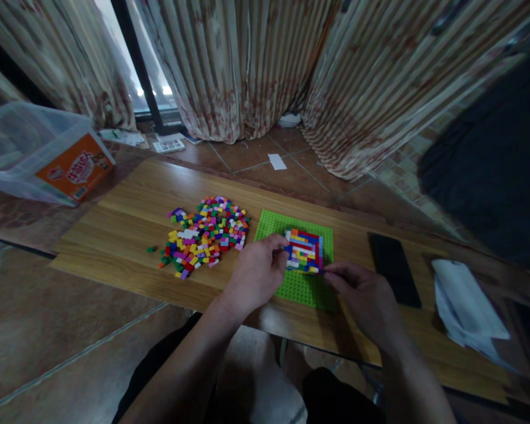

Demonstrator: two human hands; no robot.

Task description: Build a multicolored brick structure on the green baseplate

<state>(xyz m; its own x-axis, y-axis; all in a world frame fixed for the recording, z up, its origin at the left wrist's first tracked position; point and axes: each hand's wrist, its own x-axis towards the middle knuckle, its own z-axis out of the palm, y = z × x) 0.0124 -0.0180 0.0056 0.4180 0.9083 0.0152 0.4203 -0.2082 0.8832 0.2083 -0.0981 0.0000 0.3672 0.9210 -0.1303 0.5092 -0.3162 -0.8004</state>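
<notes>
A green studded baseplate (pixel 309 291) lies on the wooden table, with a roughly square build of multicoloured toy bricks (pixel 304 250) over its middle. My left hand (pixel 260 268) has its fingers curled in and closed at the build's left edge, gripping it there. At the lower right corner of the build, my right hand (pixel 360 288) pinches a small dark purple or blue brick (pixel 322 271) between thumb and finger. Whether that brick is joined to the build cannot be made out. Fingers cover part of the build's left side.
Left of the baseplate a pile of loose bricks (pixel 212 232) spreads over the table (pixel 128 235). A black phone-like slab (pixel 394 268) and a white packet (pixel 470 300) lie to the right. A clear plastic bin (pixel 35 147) stands at far left; curtains (pixel 247 65) hang behind.
</notes>
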